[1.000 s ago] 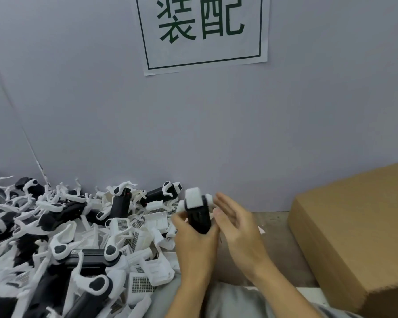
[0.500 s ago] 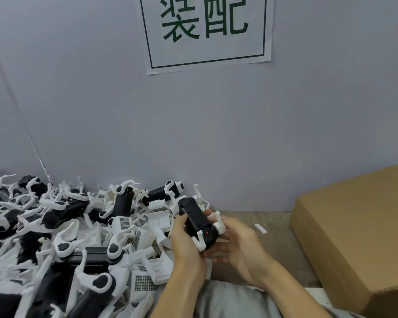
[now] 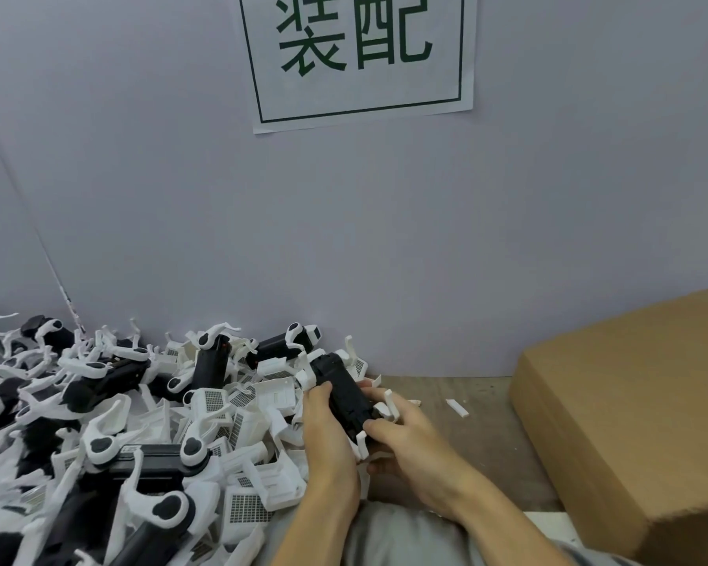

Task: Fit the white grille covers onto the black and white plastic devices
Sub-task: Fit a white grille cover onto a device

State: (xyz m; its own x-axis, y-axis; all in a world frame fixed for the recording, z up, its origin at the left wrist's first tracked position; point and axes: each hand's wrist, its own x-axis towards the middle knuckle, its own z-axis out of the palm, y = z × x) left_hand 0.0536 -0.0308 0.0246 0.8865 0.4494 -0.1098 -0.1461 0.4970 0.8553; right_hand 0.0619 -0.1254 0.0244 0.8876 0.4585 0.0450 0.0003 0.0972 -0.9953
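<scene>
Both hands hold one black and white plastic device (image 3: 342, 392) above the table's middle. It lies tilted, its black body running from upper left to lower right, white arms sticking out at both ends. My left hand (image 3: 328, 433) grips its left side with the thumb on top. My right hand (image 3: 405, 439) grips its lower right end, fingers curled underneath. Loose white grille covers (image 3: 248, 506) lie in the heap just left of my hands. Whether a cover sits on the held device is hidden.
A big heap of black and white devices (image 3: 111, 386) and white parts fills the left of the wooden table (image 3: 483, 435). A closed cardboard box (image 3: 638, 418) stands at the right. A small white strip (image 3: 457, 407) lies between. A grey wall with a paper sign (image 3: 360, 55) stands behind.
The device went from upright in my left hand to tilted flat. My right hand, earlier open beside it, has closed round its lower end. Both hands have dropped slightly.
</scene>
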